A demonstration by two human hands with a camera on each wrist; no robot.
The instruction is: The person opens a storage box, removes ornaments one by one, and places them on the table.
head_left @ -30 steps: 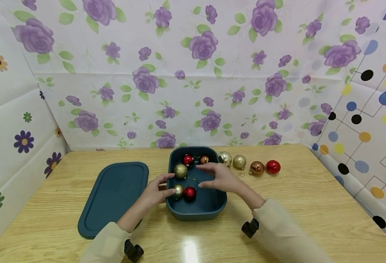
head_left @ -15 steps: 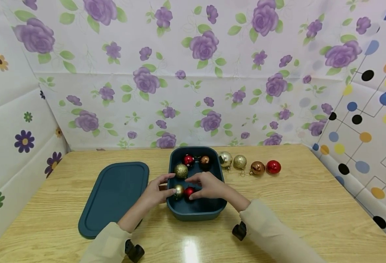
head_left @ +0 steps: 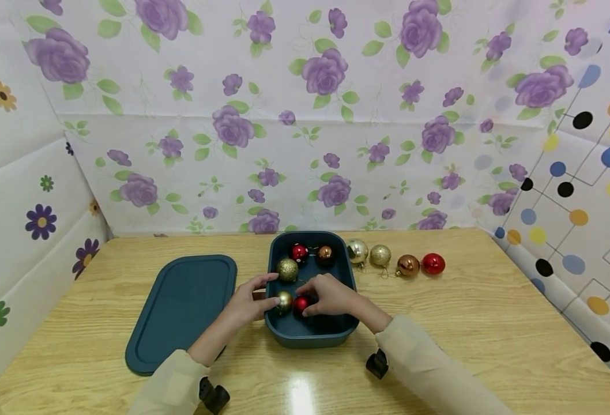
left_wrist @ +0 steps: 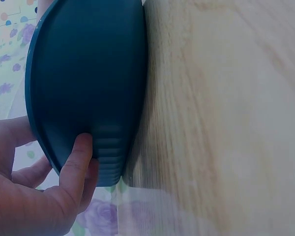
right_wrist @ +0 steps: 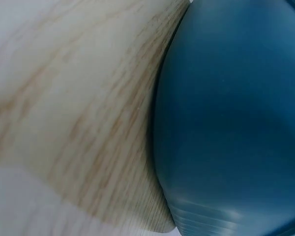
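Glossy red bauble [head_left: 300, 305] in the narrow grip of right hand [head_left: 332, 296], towards 7 o'clock in the teal box [head_left: 312, 342].
I think it is light, stiff, slippery, maybe fragile; a gentle pinch around its widest part should be good. Left hand [head_left: 249, 298] grips the box wall at 9 o'clock.
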